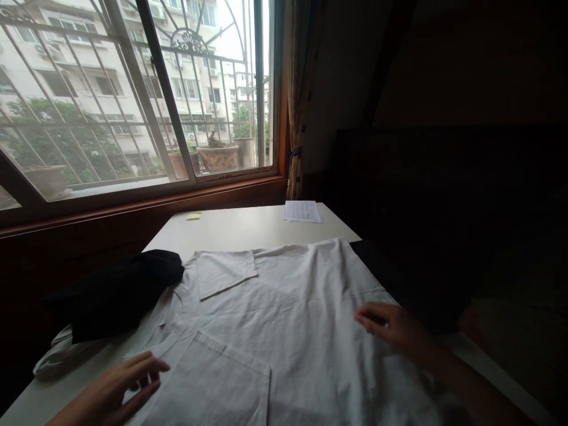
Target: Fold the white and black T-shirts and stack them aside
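A white T-shirt (306, 319) lies spread over the white table, its collar side toward the left. One sleeve (224, 269) is folded in over the body at the far side, and the other sleeve (231, 378) lies folded in at the near side. My left hand (126, 384) is just left of the near sleeve, fingers loosely bent and apart, with nothing in it. Over the right part of the shirt is my right hand (394, 331), thumb and fingers loosely curved with a gap between them. No cloth shows in its grasp.
Dark folded cloth (128, 290) lies at the left edge of the table, with white cloth (66, 355) under it. Printed papers (303, 211) and a yellow sticky note (194, 216) rest at the back of the table (235, 225). Behind stand a barred window (213, 106) and a tied curtain (296, 112).
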A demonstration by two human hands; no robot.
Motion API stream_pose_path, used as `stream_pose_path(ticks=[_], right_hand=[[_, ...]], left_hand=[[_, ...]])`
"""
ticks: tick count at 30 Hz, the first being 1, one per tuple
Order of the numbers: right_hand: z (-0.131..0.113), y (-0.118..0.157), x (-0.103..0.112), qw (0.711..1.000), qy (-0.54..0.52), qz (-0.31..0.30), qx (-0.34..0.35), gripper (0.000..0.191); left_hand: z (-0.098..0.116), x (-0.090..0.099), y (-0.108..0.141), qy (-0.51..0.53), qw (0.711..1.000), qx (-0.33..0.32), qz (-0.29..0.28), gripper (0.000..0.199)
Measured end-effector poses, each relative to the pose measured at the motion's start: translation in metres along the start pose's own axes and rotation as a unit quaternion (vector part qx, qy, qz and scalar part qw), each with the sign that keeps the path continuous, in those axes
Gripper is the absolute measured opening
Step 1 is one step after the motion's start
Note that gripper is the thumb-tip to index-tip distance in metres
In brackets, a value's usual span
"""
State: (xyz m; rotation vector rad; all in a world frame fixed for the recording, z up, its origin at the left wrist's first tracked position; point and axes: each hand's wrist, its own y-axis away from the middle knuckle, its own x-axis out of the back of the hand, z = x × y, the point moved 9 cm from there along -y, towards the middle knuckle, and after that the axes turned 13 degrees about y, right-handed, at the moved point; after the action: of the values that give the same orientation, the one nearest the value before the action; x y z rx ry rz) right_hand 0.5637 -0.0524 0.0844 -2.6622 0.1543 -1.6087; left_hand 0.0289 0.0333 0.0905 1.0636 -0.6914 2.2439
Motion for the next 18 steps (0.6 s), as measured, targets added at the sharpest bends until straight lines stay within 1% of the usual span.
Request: stream_pose_path(ticks=[1, 3, 4, 5, 7, 10, 13, 15, 18], right_hand=[[0.029, -0.018, 0.012, 0.998, -0.001, 0.045, -0.045, 0.027], [0.084, -0.05, 0.03, 0.985, 0.024, 0.114, -0.127, 0.021], [0.107, -0.065, 0.034, 0.978, 0.042, 0.128, -0.16, 0.016], [0.125, -0.078, 0.038, 0.972, 0.055, 0.14, -0.182, 0.014], [0.151, -0.102, 0.04, 0.964, 0.067, 0.147, -0.212, 0.013], [0.173, -0.129, 0.036, 0.954, 0.08, 0.152, -0.245, 0.014], [0.186, -0.144, 0.028, 0.943, 0.091, 0.163, -0.274, 0.019], [0.191, -0.151, 0.023, 0.94, 0.091, 0.163, -0.284, 0.02], [0.196, -0.156, 0.016, 0.941, 0.082, 0.154, -0.29, 0.017]], left_hand=[[-0.005, 0.004, -0.018, 0.003, 1.0, -0.009, 0.01, 0.026], [-0.015, 0.003, -0.058, 0.011, 1.0, -0.015, 0.011, 0.027], [-0.02, 0.001, -0.078, 0.009, 1.0, -0.02, 0.02, 0.027], [-0.024, -0.003, -0.099, 0.005, 0.999, -0.026, 0.024, 0.027], [-0.033, -0.011, -0.139, -0.003, 0.998, -0.041, 0.046, 0.028], [-0.053, -0.022, -0.197, -0.023, 0.995, -0.038, 0.088, 0.029], [-0.074, -0.035, -0.248, -0.045, 0.992, -0.006, 0.115, 0.029], [-0.085, -0.045, -0.276, -0.051, 0.992, 0.013, 0.119, 0.028], [-0.094, -0.064, -0.31, -0.056, 0.992, 0.03, 0.109, 0.026]])
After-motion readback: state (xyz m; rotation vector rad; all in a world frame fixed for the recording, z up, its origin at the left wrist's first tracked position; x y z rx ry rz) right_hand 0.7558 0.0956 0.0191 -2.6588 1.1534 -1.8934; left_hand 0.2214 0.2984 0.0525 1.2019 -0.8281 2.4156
